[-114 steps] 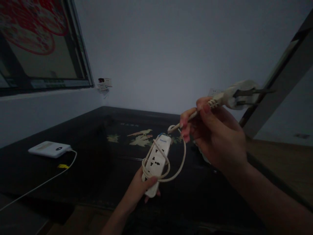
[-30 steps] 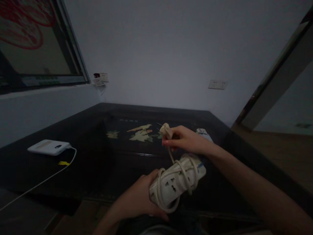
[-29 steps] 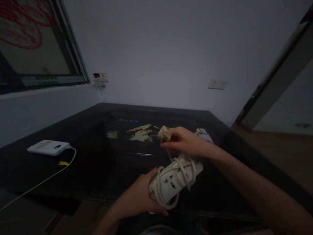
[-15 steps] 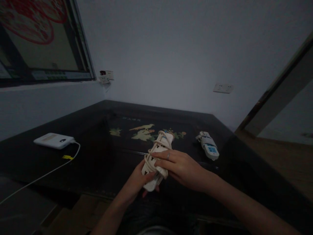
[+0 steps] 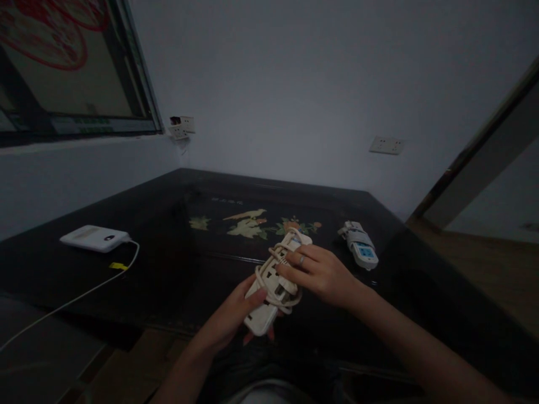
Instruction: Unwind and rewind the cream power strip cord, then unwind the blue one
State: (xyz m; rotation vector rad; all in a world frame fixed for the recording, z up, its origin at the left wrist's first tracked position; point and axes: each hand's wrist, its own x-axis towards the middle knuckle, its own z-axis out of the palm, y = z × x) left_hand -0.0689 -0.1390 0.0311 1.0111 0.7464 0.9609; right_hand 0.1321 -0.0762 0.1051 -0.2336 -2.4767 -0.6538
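Observation:
A white power strip (image 5: pixel 261 318) is held tilted above the front part of the dark table, its far end pointing up and right. Its cream cord (image 5: pixel 260 276) is wound around it in loose loops. My left hand (image 5: pixel 241 306) grips the near end, thumb on top and fingers underneath. Over the right side of the strip lies my right hand (image 5: pixel 318 272), a ring on one finger, its fingers curled onto the cord and the socket face. What exactly its fingertips pinch is partly hidden.
On the dark table (image 5: pixel 177 280), a white power bank (image 5: pixel 95 238) with a white cable (image 5: pixel 80 295) and yellow tag (image 5: pixel 118 266) lies at left. A second wrapped power strip (image 5: pixel 360 245) lies at right. Wall sockets (image 5: pixel 386 145) sit behind.
My right hand has shifted slightly up and right along the strip. The cord loops near the close end look looser, and more of the socket face shows. My left hand keeps its grip.

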